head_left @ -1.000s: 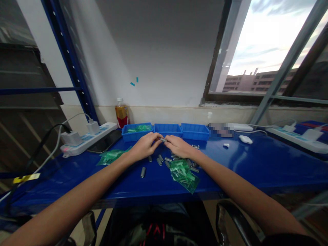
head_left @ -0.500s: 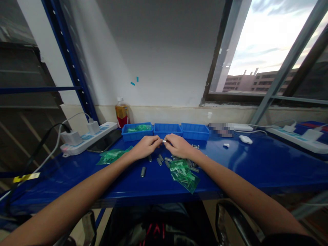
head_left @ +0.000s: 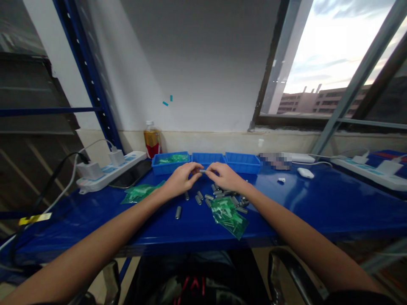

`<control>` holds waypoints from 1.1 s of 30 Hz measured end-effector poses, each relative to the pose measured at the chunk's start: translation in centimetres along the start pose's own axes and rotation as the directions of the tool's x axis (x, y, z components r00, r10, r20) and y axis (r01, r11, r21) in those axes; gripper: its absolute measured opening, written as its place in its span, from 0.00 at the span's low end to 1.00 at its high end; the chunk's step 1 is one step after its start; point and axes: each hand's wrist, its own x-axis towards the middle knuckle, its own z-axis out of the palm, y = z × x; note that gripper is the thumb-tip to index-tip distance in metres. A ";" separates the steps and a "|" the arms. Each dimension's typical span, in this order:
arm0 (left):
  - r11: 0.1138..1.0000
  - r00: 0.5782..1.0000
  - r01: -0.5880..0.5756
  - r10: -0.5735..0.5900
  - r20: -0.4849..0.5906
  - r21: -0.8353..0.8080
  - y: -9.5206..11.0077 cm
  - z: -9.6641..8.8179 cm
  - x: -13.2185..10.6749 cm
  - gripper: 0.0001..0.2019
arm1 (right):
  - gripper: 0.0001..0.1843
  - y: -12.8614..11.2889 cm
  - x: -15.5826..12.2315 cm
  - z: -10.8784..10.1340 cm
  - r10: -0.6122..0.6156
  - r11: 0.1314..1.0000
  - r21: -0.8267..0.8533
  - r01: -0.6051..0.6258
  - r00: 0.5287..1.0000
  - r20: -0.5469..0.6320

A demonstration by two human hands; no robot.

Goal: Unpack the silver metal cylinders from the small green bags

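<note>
My left hand [head_left: 181, 178] and my right hand [head_left: 225, 175] meet above the blue table [head_left: 318, 203], fingers pinched together on one small grey metal cylinder [head_left: 202, 171] held between them. Just below the hands, several loose metal cylinders [head_left: 206, 197] lie scattered on the table. A green plastic bag [head_left: 229, 216] with small parts lies in front of my right wrist. Another green bag [head_left: 138, 192] lies left of my left forearm.
Three blue trays [head_left: 206, 162] stand in a row behind the hands, the left one holding green bags. A drink bottle [head_left: 151, 143], a white power strip [head_left: 104, 170] with chargers, a dark phone [head_left: 129, 178] and a white mouse [head_left: 304, 173] are also on the table.
Both hands have risen slightly and shifted a little toward the trays, still pinching the cylinder. More loose cylinders show beneath my right hand.
</note>
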 end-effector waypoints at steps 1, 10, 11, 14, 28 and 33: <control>1.000 0.999 0.010 -0.010 0.039 0.000 0.0 -0.1 -0.1 0.15 | 0.10 0.4 0.0 -0.3 0.000 0.999 -0.034 -0.001 0.999 -0.034; 0.998 0.945 0.021 -0.042 0.325 0.067 -0.5 0.3 -0.6 0.22 | 0.08 7.0 -0.5 -2.8 0.188 0.939 -0.215 -0.270 0.923 -0.337; 0.996 0.946 0.022 -0.047 0.320 0.082 -0.6 0.4 -0.5 0.19 | 0.08 7.5 -0.6 -2.8 0.200 0.932 -0.223 -0.287 0.917 -0.345; 0.991 0.948 0.019 -0.060 0.312 0.132 -0.7 0.2 -0.4 0.14 | 0.09 8.3 -0.7 -2.5 0.211 0.924 -0.242 -0.296 0.922 -0.325; 0.987 0.891 -0.078 0.008 0.455 0.137 -0.5 -1.5 -0.2 0.08 | 0.10 8.5 -0.6 -1.7 0.191 0.922 -0.271 -0.276 0.935 -0.300; 0.983 0.914 -0.081 0.007 0.406 0.164 -0.7 -0.9 -0.2 0.06 | 0.10 8.2 -0.6 -1.8 0.206 0.919 -0.271 -0.286 0.935 -0.288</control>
